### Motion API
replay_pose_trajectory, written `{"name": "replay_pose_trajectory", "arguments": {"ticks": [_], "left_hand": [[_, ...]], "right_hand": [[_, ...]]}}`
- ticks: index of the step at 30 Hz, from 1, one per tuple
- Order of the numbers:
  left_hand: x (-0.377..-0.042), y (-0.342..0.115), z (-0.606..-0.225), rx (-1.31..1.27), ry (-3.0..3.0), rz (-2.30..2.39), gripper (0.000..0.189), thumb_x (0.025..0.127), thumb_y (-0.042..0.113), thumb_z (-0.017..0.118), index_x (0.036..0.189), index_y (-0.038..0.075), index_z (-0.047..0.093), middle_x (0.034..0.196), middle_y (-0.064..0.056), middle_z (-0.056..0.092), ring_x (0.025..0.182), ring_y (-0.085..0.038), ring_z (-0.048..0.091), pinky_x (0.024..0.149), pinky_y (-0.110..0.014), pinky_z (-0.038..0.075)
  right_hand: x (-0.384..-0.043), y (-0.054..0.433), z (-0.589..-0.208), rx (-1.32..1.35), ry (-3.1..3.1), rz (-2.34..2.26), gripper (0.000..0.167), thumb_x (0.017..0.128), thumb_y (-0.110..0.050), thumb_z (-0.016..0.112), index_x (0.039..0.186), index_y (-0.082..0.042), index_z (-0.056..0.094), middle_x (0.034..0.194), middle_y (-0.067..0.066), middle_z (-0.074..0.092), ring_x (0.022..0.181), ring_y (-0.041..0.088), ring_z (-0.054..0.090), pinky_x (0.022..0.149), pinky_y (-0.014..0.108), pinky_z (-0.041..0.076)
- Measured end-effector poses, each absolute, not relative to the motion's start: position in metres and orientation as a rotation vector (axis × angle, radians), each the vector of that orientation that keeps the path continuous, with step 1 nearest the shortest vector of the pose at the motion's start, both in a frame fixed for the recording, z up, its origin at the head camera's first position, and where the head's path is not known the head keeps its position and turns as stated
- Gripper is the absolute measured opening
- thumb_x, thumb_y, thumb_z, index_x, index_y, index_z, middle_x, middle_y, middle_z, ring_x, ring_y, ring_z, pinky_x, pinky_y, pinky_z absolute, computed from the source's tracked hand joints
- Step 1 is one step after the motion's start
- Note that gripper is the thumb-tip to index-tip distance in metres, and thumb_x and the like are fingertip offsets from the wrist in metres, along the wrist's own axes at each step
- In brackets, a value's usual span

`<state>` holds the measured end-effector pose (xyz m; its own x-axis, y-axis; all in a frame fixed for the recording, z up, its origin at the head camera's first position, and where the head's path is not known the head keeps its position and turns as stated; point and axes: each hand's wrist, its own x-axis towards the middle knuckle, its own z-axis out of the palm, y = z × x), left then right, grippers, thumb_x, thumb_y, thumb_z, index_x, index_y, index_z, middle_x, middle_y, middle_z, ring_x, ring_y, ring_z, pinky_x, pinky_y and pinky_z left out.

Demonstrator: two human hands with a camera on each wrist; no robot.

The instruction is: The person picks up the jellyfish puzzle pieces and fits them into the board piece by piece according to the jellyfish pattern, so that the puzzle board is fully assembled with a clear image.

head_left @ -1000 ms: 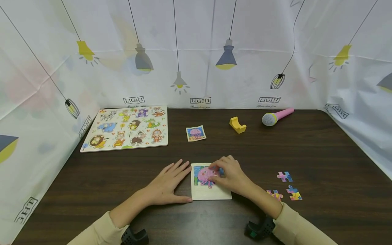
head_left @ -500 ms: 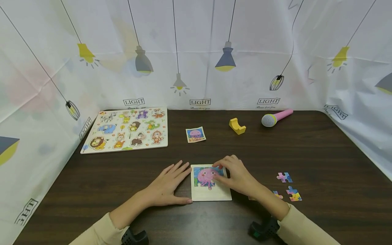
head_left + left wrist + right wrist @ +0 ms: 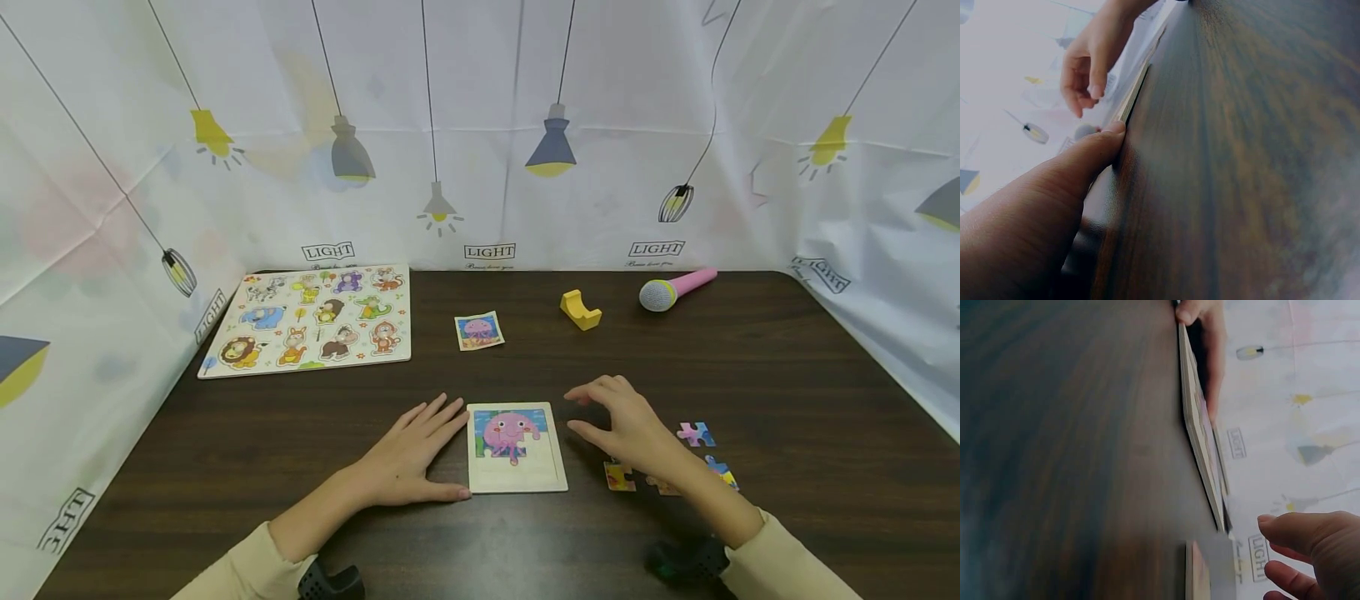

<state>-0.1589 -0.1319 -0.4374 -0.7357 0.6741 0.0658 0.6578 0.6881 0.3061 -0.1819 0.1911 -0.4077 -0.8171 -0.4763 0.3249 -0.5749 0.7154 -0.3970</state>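
A small square jigsaw board lies in front of me, its upper part filled with a pink octopus picture and its lower part bare. My left hand rests flat beside it with fingers spread, thumb and fingertips at its left edge. In the left wrist view the thumb touches the board's edge. Off the board's right side hovers my right hand, fingers loosely bent and thumb apart, with nothing between them. Under and beside the right forearm lie loose puzzle pieces: a yellow-red one, a pink-blue one and others partly hidden.
A large animal puzzle board lies at the back left. Behind the jigsaw board is a small octopus picture card. Further right are a yellow curved block and a pink toy microphone. A white printed curtain hangs behind the table.
My right hand has lifted away from the octopus picture and moved right, leaving the upper right of the picture uncovered. The left hand has stayed in place.
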Motion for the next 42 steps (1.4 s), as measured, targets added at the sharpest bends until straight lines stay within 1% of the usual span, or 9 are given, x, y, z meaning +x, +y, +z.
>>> {"name": "replay_pose_trajectory", "arguments": {"ticks": [10, 14, 16, 21, 24, 27, 32, 37, 42], "left_hand": [[-0.16, -0.131, -0.439, 1.126, 2.846, 0.471, 0.095, 0.078, 0.075, 0.04, 0.148, 0.015, 0.018, 0.153, -0.003, 0.012, 0.139, -0.021, 0.003, 0.109, -0.044, 0.007], [-0.159, -0.132, -0.439, 1.119, 2.845, 0.467, 0.095, 0.078, 0.075, 0.04, 0.148, 0.014, 0.018, 0.153, -0.003, 0.011, 0.139, -0.021, 0.003, 0.109, -0.043, 0.007], [-0.159, -0.132, -0.439, 1.119, 2.844, 0.468, 0.095, 0.078, 0.075, 0.041, 0.148, 0.014, 0.018, 0.153, -0.003, 0.011, 0.139, -0.021, 0.003, 0.109, -0.043, 0.007], [-0.159, -0.132, -0.44, 1.138, 2.853, 0.465, 0.094, 0.079, 0.073, 0.041, 0.148, 0.013, 0.019, 0.153, -0.004, 0.012, 0.139, -0.022, 0.005, 0.109, -0.044, 0.008], [-0.159, -0.132, -0.439, 1.153, 2.858, 0.464, 0.093, 0.08, 0.072, 0.042, 0.148, 0.013, 0.019, 0.153, -0.005, 0.013, 0.139, -0.022, 0.005, 0.109, -0.045, 0.009], [-0.158, -0.132, -0.439, 1.151, 2.857, 0.462, 0.092, 0.08, 0.071, 0.042, 0.148, 0.013, 0.019, 0.153, -0.004, 0.013, 0.139, -0.022, 0.005, 0.109, -0.044, 0.008], [-0.158, -0.132, -0.439, 1.153, 2.861, 0.446, 0.092, 0.08, 0.072, 0.042, 0.148, 0.013, 0.019, 0.153, -0.004, 0.013, 0.139, -0.022, 0.005, 0.109, -0.044, 0.008], [-0.158, -0.132, -0.438, 1.168, 2.866, 0.441, 0.092, 0.08, 0.071, 0.042, 0.147, 0.012, 0.02, 0.152, -0.006, 0.014, 0.139, -0.024, 0.007, 0.108, -0.045, 0.01], [-0.158, -0.132, -0.439, 1.175, 2.87, 0.435, 0.092, 0.08, 0.072, 0.041, 0.147, 0.012, 0.02, 0.152, -0.006, 0.014, 0.139, -0.024, 0.007, 0.109, -0.045, 0.01]], "right_hand": [[-0.177, 0.227, -0.406, 0.789, -2.67, 0.687, 0.032, 0.077, -0.011, 0.074, 0.107, -0.006, 0.063, 0.101, 0.005, 0.059, 0.092, 0.024, 0.055, 0.073, 0.043, 0.049], [-0.175, 0.244, -0.405, 0.773, -2.639, 0.659, 0.034, 0.075, -0.009, 0.075, 0.107, -0.005, 0.063, 0.1, 0.006, 0.059, 0.089, 0.026, 0.057, 0.071, 0.044, 0.049], [-0.173, 0.252, -0.405, 0.749, -2.641, 0.646, 0.035, 0.075, -0.009, 0.075, 0.107, -0.005, 0.063, 0.099, 0.007, 0.059, 0.087, 0.026, 0.057, 0.067, 0.042, 0.049], [-0.167, 0.273, -0.403, 0.657, -2.7, 0.646, 0.035, 0.078, -0.014, 0.073, 0.111, -0.005, 0.062, 0.102, 0.01, 0.058, 0.084, 0.028, 0.057, 0.064, 0.042, 0.05], [-0.164, 0.285, -0.403, 0.604, -2.753, 0.655, 0.037, 0.081, -0.018, 0.071, 0.113, -0.004, 0.06, 0.104, 0.013, 0.057, 0.086, 0.031, 0.056, 0.067, 0.047, 0.047], [-0.163, 0.295, -0.404, 0.562, -2.791, 0.623, 0.039, 0.081, -0.021, 0.071, 0.114, -0.004, 0.059, 0.105, 0.015, 0.057, 0.087, 0.03, 0.053, 0.066, 0.047, 0.044], [-0.161, 0.309, -0.408, 0.514, -2.845, 0.609, 0.043, 0.082, -0.027, 0.07, 0.115, -0.002, 0.059, 0.108, 0.019, 0.056, 0.091, 0.032, 0.048, 0.069, 0.05, 0.041], [-0.159, 0.318, -0.411, 0.528, -2.862, 0.639, 0.044, 0.081, -0.027, 0.07, 0.113, 0.002, 0.06, 0.109, 0.023, 0.056, 0.099, 0.039, 0.045, 0.075, 0.056, 0.036], [-0.158, 0.323, -0.414, 0.529, -2.874, 0.668, 0.038, 0.081, -0.024, 0.071, 0.109, 0.0, 0.062, 0.109, 0.024, 0.054, 0.101, 0.042, 0.043, 0.077, 0.06, 0.033]]}}
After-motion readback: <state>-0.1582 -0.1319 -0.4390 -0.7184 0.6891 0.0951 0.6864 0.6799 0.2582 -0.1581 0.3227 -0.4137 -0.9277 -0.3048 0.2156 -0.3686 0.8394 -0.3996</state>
